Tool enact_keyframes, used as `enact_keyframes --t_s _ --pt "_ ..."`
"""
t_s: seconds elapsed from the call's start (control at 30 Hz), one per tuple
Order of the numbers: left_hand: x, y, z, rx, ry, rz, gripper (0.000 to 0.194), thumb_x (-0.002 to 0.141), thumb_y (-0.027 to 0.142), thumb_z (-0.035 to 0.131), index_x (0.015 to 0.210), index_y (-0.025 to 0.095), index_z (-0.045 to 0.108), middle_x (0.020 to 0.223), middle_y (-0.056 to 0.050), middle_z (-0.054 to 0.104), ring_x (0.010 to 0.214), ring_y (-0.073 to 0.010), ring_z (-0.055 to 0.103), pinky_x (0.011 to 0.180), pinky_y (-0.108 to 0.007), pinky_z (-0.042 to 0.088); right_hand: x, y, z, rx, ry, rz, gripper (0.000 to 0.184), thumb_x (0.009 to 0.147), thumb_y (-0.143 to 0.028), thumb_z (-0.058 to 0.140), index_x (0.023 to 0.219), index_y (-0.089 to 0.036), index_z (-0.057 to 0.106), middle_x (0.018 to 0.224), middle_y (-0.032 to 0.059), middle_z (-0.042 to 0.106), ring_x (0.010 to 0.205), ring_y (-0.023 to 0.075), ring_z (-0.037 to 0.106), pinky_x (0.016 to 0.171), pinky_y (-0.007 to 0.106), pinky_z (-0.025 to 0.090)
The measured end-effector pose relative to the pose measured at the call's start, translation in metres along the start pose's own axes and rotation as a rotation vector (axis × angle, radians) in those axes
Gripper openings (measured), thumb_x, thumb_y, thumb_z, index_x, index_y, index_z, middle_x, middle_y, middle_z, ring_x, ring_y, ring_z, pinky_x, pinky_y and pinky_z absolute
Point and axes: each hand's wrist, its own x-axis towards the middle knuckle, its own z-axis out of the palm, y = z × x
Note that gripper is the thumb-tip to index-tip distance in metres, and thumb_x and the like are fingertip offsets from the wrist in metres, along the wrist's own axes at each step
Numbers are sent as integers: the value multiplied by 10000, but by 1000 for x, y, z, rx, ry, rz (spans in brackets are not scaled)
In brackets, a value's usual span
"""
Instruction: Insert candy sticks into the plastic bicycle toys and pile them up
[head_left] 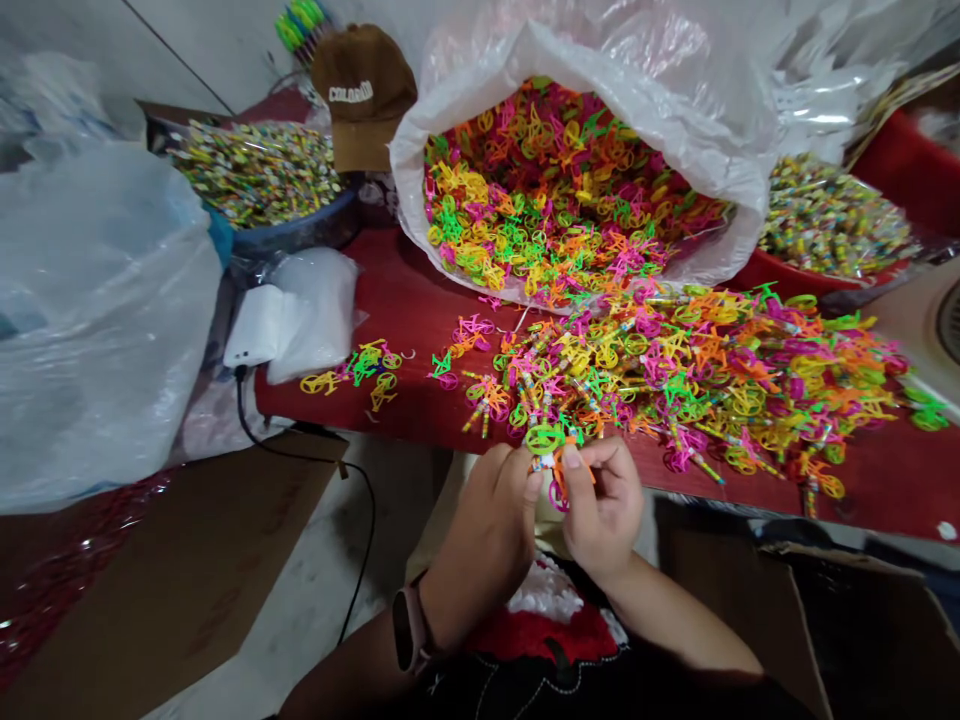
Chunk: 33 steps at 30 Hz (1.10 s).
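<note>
My left hand (491, 520), with a band on its wrist, is closed in a pinch at the table's front edge. Its fingers grip a small patterned candy tube, of which only a white bit shows. Facing it, my right hand (609, 505) pinches an orange plastic toy bicycle (579, 465) between thumb and fingers. Green and pink wheels show around the fingertips, and the two hands nearly touch. Just beyond them spreads a heap of toy bicycles (675, 370) in pink, yellow, green and orange, many fixed to patterned tubes.
A big white sack (409, 150) full of toy bicycles lies open behind the heap on the red table (405, 410). Patterned tubes fill a blue basin (300, 235) and a red basin (840, 285). A white power bank (255, 325) with a black cable sits at left.
</note>
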Motion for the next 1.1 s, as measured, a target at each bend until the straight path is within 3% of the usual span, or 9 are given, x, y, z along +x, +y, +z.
enact_keyframes --t_s 0.1,0.3,0.53,0.67,0.77,0.83,0.93,1.0,1.1 --pt "2 2 0 47 -12 107 191 1111 221 352 1046 205 531 874 -64 644 764 -230 587 703 -353 479 -1 -4 -4 -34 6 -34 214 1038 -271 630 841 -226 561 685 -50 554 554 104 515 518 222 402" --pt "1 1 3 42 78 246 237 1123 326 395 1211 150 527 862 -85 688 759 -244 609 684 -367 468 -3 -11 -5 -55 29 -13 218 1027 -247 624 822 -222 552 668 -55 555 534 99 507 491 216 378" --pt "-3 0 5 90 76 242 133 1094 216 412 1124 179 536 810 -66 687 701 -230 591 653 -364 462 -10 -8 -3 -31 26 23 221 1027 -237 622 816 -223 557 678 -57 539 568 99 513 536 212 412" --pt "0 -5 7 43 41 159 180 1096 184 380 1035 196 549 813 -55 673 721 -217 612 685 -354 483 -5 -2 6 -23 -6 22 233 1039 -277 615 820 -229 549 699 -52 533 590 110 505 563 229 434" --pt "6 -13 5 67 21 64 202 1112 219 383 1134 178 580 895 -71 695 797 -226 647 739 -362 511 24 0 4 -55 -164 82 252 1014 -342 664 811 -227 568 698 -40 558 602 126 523 570 251 442" --pt "10 -23 2 80 -4 14 238 1112 257 419 1256 163 584 1004 -99 711 898 -241 672 803 -375 535 57 -1 -8 -158 -216 60 232 978 -383 713 837 -219 629 739 -12 624 654 149 573 618 278 467" --pt "12 -47 -4 120 -17 -77 197 1089 267 500 1195 172 636 1000 -102 700 918 -247 670 844 -389 551 113 -3 -36 -469 -104 -57 238 975 -444 686 939 -210 712 807 33 674 724 196 601 714 351 491" --pt "11 -70 -6 180 20 -157 134 1063 233 539 1111 178 652 945 -92 674 872 -244 655 824 -388 556 141 -3 -49 -784 -19 -174 261 928 -443 715 974 -187 741 890 88 683 895 275 626 879 458 494" --pt "13 -107 -7 246 108 -242 153 1032 181 560 1163 172 637 976 -99 656 920 -251 652 865 -394 561 150 -2 -44 -1009 92 -368 299 908 -407 713 1070 -157 750 1105 171 664 1143 369 577 1056 576 402"
